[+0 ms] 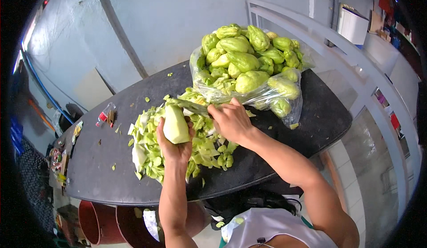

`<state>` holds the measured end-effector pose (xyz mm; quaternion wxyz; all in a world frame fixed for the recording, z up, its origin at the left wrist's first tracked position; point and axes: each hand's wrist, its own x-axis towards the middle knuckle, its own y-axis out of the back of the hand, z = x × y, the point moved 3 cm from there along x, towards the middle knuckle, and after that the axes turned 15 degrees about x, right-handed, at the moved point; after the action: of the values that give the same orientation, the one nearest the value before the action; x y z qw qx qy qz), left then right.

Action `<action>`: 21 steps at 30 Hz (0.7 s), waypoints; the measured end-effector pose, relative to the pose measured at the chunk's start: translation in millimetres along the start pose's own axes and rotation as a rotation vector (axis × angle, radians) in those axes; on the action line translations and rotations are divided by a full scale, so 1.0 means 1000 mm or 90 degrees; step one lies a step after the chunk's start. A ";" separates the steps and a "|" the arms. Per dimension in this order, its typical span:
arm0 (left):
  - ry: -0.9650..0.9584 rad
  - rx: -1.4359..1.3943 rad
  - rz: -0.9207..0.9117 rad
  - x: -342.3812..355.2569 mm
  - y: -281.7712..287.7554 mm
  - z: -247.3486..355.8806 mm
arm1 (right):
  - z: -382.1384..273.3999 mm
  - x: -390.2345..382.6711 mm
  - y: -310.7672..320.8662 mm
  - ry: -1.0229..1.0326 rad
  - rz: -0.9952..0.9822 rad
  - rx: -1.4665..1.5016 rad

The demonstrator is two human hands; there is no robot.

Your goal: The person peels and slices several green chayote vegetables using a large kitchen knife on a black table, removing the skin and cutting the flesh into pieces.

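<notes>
My left hand (174, 152) is wrapped round a mostly peeled, pale green chayote (177, 128) from below. In my right hand (232, 119) is a knife (192, 106), its broad blade reaching left to the top of the chayote. A strip of green skin shows at that upper end, by the blade. Beneath both hands spreads a heap of chayote peelings (150, 143) on the dark table (106, 159). Beyond my right hand, a clear plastic bag (291, 110) lies open, piled with whole unpeeled chayotes (242, 61).
A light metal railing (320, 36) runs along the right side, with a pale wall (178, 21) behind the table. Small wrappers (105, 115) lie at the table's left. Reddish-brown buckets (91, 223) stand below the near edge.
</notes>
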<state>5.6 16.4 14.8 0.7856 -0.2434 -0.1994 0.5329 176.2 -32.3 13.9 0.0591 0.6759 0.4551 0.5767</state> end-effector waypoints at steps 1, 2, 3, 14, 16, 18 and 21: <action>0.009 -0.058 0.099 0.003 -0.002 -0.002 | -0.002 -0.002 0.002 0.068 0.051 0.035; 0.011 -0.062 0.102 0.010 0.001 -0.008 | -0.001 -0.004 0.002 0.068 0.046 0.035; -0.007 -0.089 0.076 0.017 0.004 -0.011 | -0.009 -0.005 0.005 0.137 0.068 0.047; -0.048 -0.034 0.055 0.006 0.007 -0.002 | -0.054 -0.008 0.001 0.355 0.126 -0.035; -0.060 -0.011 0.007 0.008 0.003 -0.004 | -0.043 -0.008 -0.004 0.288 0.114 -0.020; -0.058 -0.054 0.140 0.007 -0.004 -0.002 | -0.017 0.003 -0.012 0.111 0.052 -0.011; -0.051 -0.043 0.081 0.001 0.001 0.001 | -0.009 0.000 -0.005 0.126 0.077 0.047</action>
<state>4.2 17.5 14.7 0.7328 -0.2602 -0.2328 0.5840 165.9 -33.6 13.7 -0.0459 0.6436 0.4377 0.6262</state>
